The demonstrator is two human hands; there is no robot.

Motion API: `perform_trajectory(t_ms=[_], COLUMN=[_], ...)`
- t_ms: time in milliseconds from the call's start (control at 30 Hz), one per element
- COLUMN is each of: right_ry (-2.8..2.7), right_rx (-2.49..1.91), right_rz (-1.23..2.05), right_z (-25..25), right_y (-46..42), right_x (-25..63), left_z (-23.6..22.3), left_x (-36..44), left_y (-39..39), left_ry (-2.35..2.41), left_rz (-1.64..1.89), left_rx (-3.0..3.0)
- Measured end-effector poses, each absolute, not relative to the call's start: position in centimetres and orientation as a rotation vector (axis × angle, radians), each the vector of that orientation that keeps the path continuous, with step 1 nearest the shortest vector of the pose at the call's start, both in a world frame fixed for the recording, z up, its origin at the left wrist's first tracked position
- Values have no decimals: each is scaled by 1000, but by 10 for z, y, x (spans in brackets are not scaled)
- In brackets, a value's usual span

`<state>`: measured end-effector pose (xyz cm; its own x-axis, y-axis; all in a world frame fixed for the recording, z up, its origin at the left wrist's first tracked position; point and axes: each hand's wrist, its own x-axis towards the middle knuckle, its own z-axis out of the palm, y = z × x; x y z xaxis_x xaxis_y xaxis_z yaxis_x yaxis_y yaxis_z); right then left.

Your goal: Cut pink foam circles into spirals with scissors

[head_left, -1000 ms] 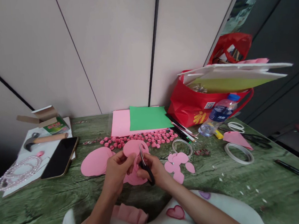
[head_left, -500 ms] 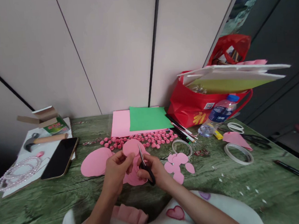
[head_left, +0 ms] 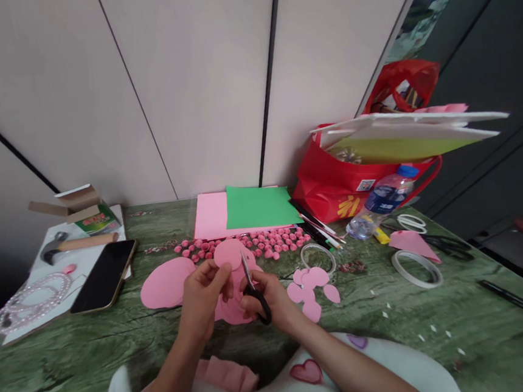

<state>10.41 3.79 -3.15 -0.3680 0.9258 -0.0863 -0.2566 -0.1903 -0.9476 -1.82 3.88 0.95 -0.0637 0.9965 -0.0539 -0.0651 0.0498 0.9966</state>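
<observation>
My left hand [head_left: 206,292] pinches a round pink paper piece [head_left: 228,254] between thumb and fingers, held up above the table. In my right hand [head_left: 268,296] is a pair of black-handled scissors [head_left: 263,309], its blades pointing up beside the right edge of that paper. More pink paper [head_left: 230,311] lies beneath both hands, partly hidden by them. To the left rests a stack of pink paper ovals [head_left: 166,283]. Several small pink petal-shaped pieces [head_left: 312,310] lie right of my right hand. Behind the hands spread many small rolled pink paper roses [head_left: 274,240].
Green and pink sheets [head_left: 262,207] lie at the back by the wall. A red bag [head_left: 327,181] and a water bottle [head_left: 379,204] stand back right, with tape rolls [head_left: 417,269] nearby. At left are a phone [head_left: 106,276], a hammer [head_left: 77,243] and bead strings [head_left: 32,301].
My left hand and the round paper have shifted very slightly up and left. The scissors stay beside the paper's edge; everything else looks the same.
</observation>
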Motion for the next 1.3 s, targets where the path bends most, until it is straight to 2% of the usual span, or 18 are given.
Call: perform_trajectory(t_ms=[633, 1300], right_ry=[-1221, -1232], right_rx=[-788, -844], right_rz=[1663, 1644], right_z=[-39, -39], right_y=[41, 43], right_x=[105, 107], left_z=[9, 10], left_x=[-15, -18], left_y=[37, 38], left_ry=[1299, 1340], left_rz=[1070, 1147], left_rx=[1219, 1222])
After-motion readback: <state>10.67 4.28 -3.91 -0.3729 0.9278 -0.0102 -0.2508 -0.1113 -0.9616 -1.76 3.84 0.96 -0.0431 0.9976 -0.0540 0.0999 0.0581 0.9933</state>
